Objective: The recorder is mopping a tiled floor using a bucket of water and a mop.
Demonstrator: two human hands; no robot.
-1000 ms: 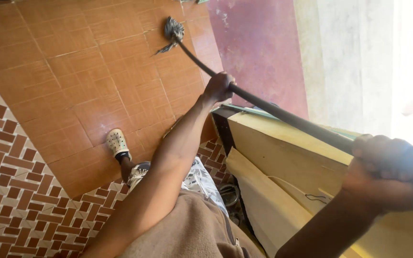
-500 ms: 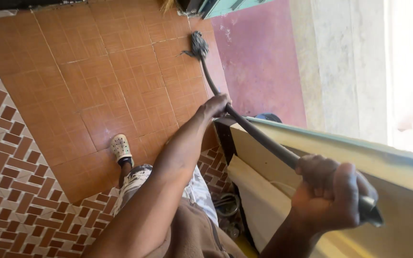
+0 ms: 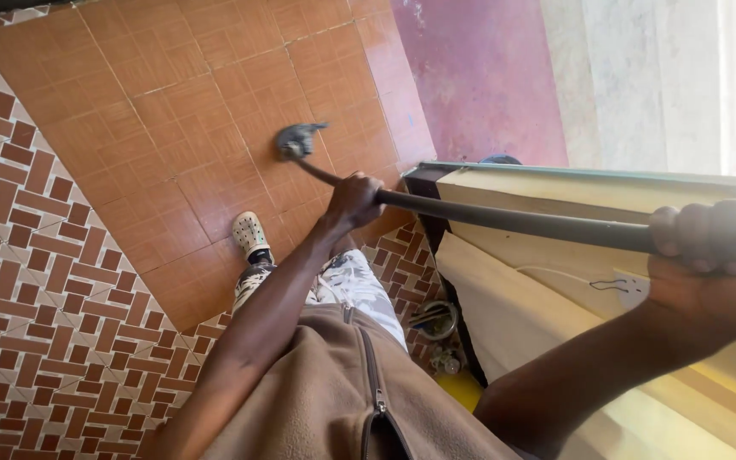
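Mop handle gripped, left hand fingers wrapped low, right hand up top

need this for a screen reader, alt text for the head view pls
A person grips a long dark mop handle with both hands, left hand lower, right hand near the top. The mop head rests on orange floor tiles beside a pale wooden door.

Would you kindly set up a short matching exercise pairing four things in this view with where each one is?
Things:
1. left hand
2. right hand
3. mop head
4. pale shoe

Places:
A. on the orange tiled floor, at the far end of the dark handle
B. grips the handle's near end
C. on the foot, below the mop head
D. grips the handle midway

Pairs: 1-D, 2-B, 3-A, 4-C
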